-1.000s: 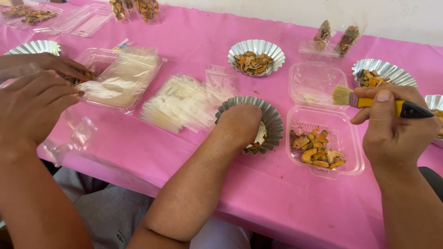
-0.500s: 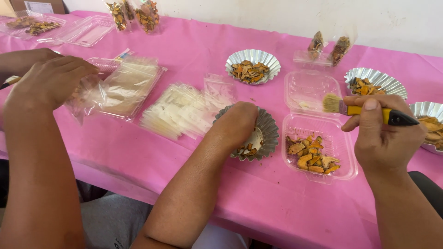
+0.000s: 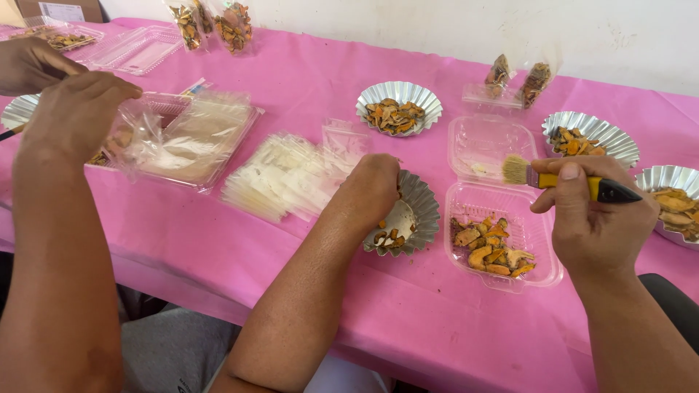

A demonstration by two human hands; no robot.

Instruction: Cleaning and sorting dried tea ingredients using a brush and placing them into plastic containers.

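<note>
1. Pink cloth covers the tabletop [image 3: 306, 80], which carries foil cups, clear plastic boxes and small bags.
2. The left hand [image 3: 368, 193] reaches into a fluted foil cup [image 3: 419, 211] tipped toward the person; its fingers are curled down inside, seemingly pinching a piece, though the knuckles hide what they hold.
3. A few orange-brown dried pieces [image 3: 386, 237] lie at the low edge of that cup.
4. The right hand [image 3: 593, 218] is closed around a brush with a yellow-and-black handle [image 3: 575, 185]; the pale bristles point left, above the open lid of a clear hinged box [image 3: 502, 218].
5. The box's near half holds a heap of orange dried slices [image 3: 491, 251], just beside the tipped cup.
6. A fan of small clear bags [image 3: 291, 178] lies left of the left hand.
7. Further foil cups with the same slices stand behind [image 3: 399, 105] and to the right [image 3: 590, 138].
8. Another person's hands [image 3: 73, 109] work at the far left over a plastic tray [image 3: 193, 138].
</note>
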